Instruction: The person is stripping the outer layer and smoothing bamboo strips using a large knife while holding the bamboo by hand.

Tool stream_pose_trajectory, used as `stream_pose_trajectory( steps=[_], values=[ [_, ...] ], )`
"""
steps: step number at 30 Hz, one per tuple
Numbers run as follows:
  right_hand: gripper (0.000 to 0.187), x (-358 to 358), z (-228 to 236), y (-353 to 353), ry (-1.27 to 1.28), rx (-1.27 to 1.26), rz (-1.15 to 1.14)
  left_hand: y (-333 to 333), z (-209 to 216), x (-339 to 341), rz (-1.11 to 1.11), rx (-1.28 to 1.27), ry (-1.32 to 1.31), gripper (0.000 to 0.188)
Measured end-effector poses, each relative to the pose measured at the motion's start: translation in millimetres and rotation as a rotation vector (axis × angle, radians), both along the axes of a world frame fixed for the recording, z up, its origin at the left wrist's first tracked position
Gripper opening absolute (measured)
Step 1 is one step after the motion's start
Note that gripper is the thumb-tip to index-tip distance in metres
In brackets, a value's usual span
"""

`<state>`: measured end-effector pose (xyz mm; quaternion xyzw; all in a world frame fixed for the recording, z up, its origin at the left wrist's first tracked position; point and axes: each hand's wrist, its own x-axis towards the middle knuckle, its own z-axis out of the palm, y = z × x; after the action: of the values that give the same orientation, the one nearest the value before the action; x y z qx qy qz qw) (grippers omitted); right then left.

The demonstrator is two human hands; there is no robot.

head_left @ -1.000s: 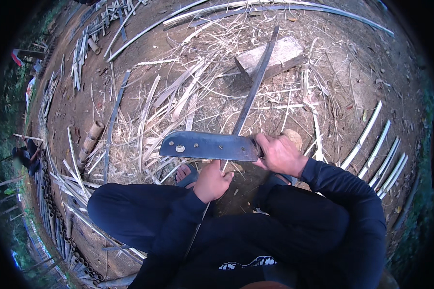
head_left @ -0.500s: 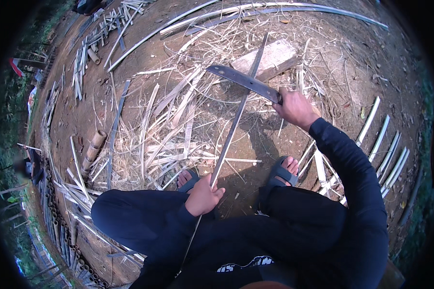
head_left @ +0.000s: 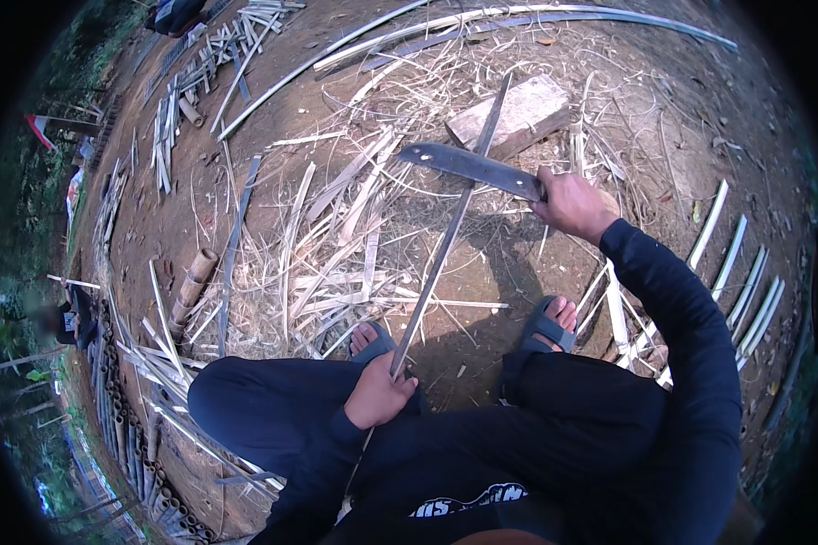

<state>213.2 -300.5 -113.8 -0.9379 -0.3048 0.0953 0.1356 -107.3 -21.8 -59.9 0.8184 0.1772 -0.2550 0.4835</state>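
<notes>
My left hand (head_left: 378, 392) is closed round the near part of a long, narrow bamboo strip (head_left: 437, 263), close to my left knee. The strip slants away from me, and its far end reaches the side of a wooden block (head_left: 513, 111) on the ground. Out ahead on the right, my right hand (head_left: 574, 205) grips the handle of a machete (head_left: 474, 167). Its broad dark blade points left and lies across the strip, just short of the block. The handle is mostly hidden by my fingers.
Pale shavings and split bamboo pieces (head_left: 309, 282) litter the ground before my sandalled feet. A bamboo tube (head_left: 194, 289) lies at left, with cut slats (head_left: 743, 291) at right. Long strips (head_left: 518, 14) curve across the far side. Another person (head_left: 75, 313) is at the far left.
The whole scene has shifted slightly right in view. Both hands keep their grips, and the blade stays across the strip near the block.
</notes>
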Motion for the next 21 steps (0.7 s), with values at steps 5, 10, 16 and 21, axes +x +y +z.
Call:
stream_pose_trajectory(
  steps=[5,10,16,21],
  values=[
    [0.036,12.5,-9.7,-5.5,-0.04,-0.008,0.014,-4.6,5.4,-14.1,-0.009,0.146,-0.033,0.025],
    [0.038,63.9,-9.8,-20.1,-0.024,-0.027,-0.183,-5.7,12.9,-6.1,-0.017,0.245,-0.024,0.027],
    [0.035,-6.9,7.0,17.2,-0.048,-0.128,0.223,-26.9,17.4,-16.2,-0.075,0.57,0.003,0.032],
    [0.035,67.2,-0.2,-21.9,-0.005,-0.122,-0.143,-38.8,21.7,-7.3,-0.085,0.723,-0.076,0.03]
  ],
)
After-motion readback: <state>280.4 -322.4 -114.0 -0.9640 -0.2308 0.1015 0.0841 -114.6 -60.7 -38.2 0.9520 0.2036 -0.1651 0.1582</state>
